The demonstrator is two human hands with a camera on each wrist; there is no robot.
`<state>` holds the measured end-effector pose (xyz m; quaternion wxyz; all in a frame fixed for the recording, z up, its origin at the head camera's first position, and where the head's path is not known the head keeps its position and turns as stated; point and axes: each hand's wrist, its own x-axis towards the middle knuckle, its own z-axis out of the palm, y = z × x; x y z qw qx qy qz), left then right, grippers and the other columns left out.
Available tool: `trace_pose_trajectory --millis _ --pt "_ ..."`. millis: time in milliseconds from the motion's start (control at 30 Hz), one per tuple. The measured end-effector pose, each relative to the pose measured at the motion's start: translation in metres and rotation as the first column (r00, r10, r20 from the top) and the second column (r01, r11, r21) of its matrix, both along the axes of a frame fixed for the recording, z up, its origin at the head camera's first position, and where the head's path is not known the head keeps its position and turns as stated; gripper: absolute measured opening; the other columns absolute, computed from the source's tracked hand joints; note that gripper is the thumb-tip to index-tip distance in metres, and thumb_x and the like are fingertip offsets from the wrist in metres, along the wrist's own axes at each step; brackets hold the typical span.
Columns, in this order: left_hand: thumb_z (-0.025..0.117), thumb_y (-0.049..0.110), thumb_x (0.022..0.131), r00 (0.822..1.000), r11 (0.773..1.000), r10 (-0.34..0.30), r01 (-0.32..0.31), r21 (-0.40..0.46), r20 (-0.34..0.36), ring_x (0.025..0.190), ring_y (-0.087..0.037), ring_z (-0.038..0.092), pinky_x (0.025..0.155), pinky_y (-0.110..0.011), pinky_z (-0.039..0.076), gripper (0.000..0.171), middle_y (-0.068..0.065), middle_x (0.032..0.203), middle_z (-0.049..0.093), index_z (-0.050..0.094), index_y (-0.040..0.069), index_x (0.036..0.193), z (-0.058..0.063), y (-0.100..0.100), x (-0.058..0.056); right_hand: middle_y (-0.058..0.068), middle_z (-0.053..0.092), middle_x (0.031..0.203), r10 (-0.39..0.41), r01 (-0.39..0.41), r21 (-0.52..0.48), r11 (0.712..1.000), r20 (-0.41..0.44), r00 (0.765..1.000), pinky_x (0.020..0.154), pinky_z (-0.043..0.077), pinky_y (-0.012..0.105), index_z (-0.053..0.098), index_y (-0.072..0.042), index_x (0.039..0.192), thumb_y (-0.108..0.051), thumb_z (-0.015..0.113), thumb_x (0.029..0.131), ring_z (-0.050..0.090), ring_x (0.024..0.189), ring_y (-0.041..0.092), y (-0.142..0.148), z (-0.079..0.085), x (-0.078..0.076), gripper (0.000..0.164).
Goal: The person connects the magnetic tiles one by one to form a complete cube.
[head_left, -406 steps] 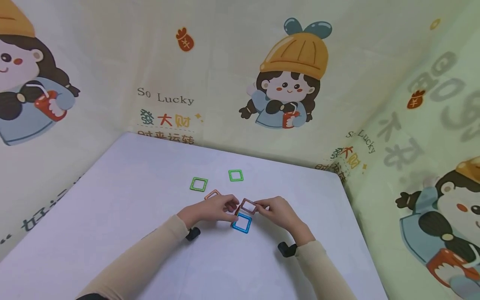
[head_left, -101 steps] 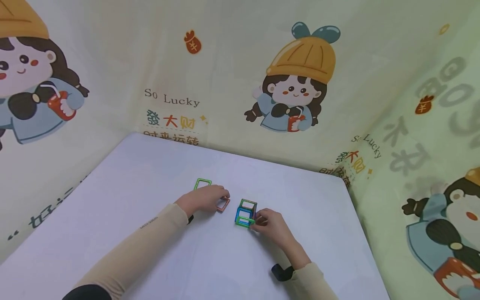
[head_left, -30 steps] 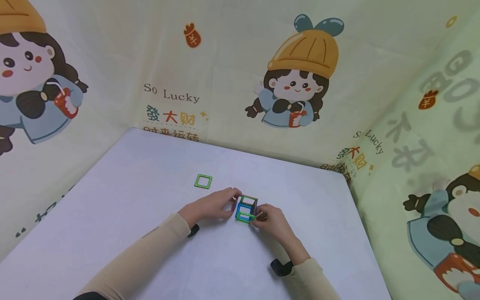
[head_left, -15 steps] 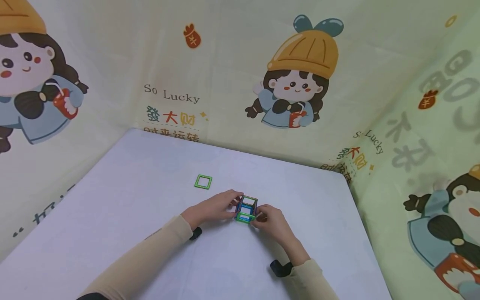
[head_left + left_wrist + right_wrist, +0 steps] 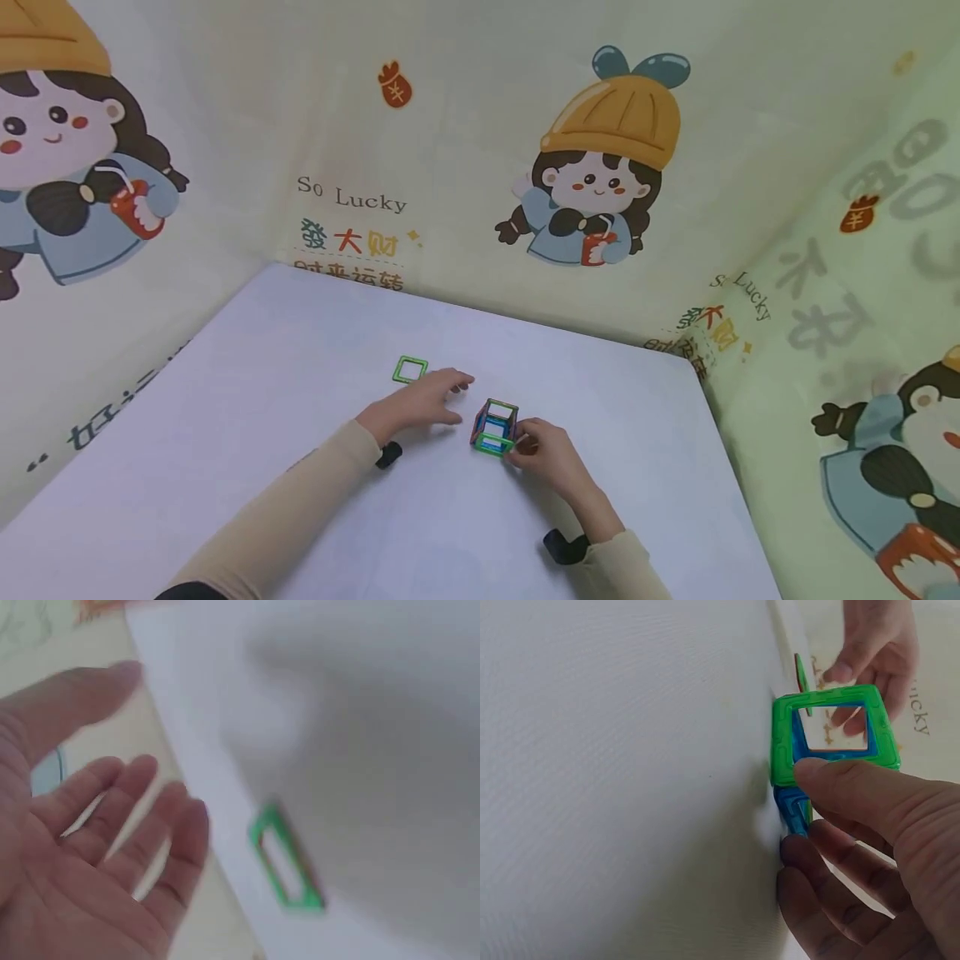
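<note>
A small box of square magnetic tiles stands on the white table [image 5: 420, 533], with green tiles at its front [image 5: 784, 742] and back, a blue one at its base and reddish ones at its sides. My right hand [image 5: 557, 458] holds it at the near right corner. In the right wrist view the thumb presses on the front green tile while the fingers curl behind the side. My left hand [image 5: 420, 402] hovers left of the box, thumb and fingers spread, holding nothing. Just behind it lies a loose green magnetic tile [image 5: 398, 369], blurred in the left wrist view.
A cream cloth [image 5: 450, 208] printed with cartoon figures and lettering hangs behind the table and along both sides. Black wrist cameras sit below each hand, one at the left wrist [image 5: 389, 456] and one at the right wrist [image 5: 566, 547].
Tiles that lay spread out now form the box. My left hand has set a reddish tile against its left side, let go and moved back left. The right hand has stayed at the corner.
</note>
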<state>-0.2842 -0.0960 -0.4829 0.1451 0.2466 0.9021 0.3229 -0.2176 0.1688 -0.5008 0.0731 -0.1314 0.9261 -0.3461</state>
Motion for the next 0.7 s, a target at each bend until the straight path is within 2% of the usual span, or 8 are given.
trace_pose_trajectory --millis 100,200,333,433,600,700 --pt "0.080 0.010 0.089 0.992 0.991 0.116 -0.118 -0.056 -0.038 0.137 -0.030 0.053 0.114 -0.047 0.043 0.069 -0.012 0.145 0.058 0.049 0.009 0.151 0.014 -0.026 -0.017 0.001 0.070 0.112 0.024 -0.024 0.006 1.000 -0.017 1.000 0.083 0.060 0.034 0.071 -0.015 0.098 -0.012 0.085 0.084 0.068 0.094 0.015 -0.001 0.000 -0.003 0.020" --pt "0.074 0.003 0.089 0.981 0.974 0.188 -0.191 -0.121 -0.042 0.140 -0.035 0.048 0.114 -0.051 0.042 0.067 -0.016 0.149 0.055 0.049 0.007 0.151 0.021 -0.050 -0.030 0.003 0.069 0.115 0.035 -0.035 0.004 0.999 -0.027 0.999 0.084 0.060 0.034 0.073 -0.014 0.096 -0.010 0.085 0.083 0.068 0.095 0.016 -0.002 0.000 -0.004 0.019" --pt "0.070 -0.004 0.084 0.980 0.955 0.197 -0.195 -0.224 -0.013 0.139 -0.036 0.047 0.110 -0.050 0.044 0.071 -0.019 0.154 0.049 0.048 0.005 0.151 0.020 -0.071 -0.040 0.006 0.069 0.118 0.043 -0.043 0.003 0.999 -0.029 0.999 0.083 0.060 0.033 0.075 -0.011 0.095 -0.009 0.086 0.081 0.068 0.095 0.017 -0.001 -0.002 -0.001 0.018" --pt "0.070 -0.008 0.081 0.982 0.948 0.189 -0.178 -0.264 0.017 0.135 -0.034 0.049 0.106 -0.047 0.047 0.075 -0.018 0.156 0.047 0.048 0.006 0.152 0.016 -0.077 -0.045 0.007 0.069 0.118 0.045 -0.045 0.004 0.999 -0.031 0.999 0.082 0.060 0.032 0.075 -0.010 0.094 -0.008 0.086 0.081 0.069 0.095 0.017 0.000 -0.003 0.001 0.016" --pt "0.073 -0.006 0.079 0.980 0.940 0.197 -0.186 -0.287 0.009 0.119 -0.031 0.056 0.099 -0.046 0.048 0.073 -0.019 0.143 0.056 0.050 0.001 0.148 0.014 -0.078 -0.050 0.008 0.069 0.119 0.037 -0.037 0.005 0.999 -0.042 0.998 0.081 0.060 0.032 0.074 -0.011 0.089 -0.009 0.086 0.081 0.070 0.094 0.018 0.002 -0.001 0.002 0.015" --pt "0.076 -0.002 0.079 0.979 0.933 0.204 -0.193 -0.304 0.005 0.109 -0.030 0.056 0.095 -0.045 0.049 0.068 -0.019 0.133 0.057 0.054 0.000 0.143 0.012 -0.077 -0.050 0.008 0.069 0.120 0.030 -0.030 0.006 1.000 -0.033 0.999 0.081 0.059 0.032 0.074 -0.012 0.089 -0.010 0.086 0.081 0.069 0.094 0.018 0.003 0.000 0.003 0.015"
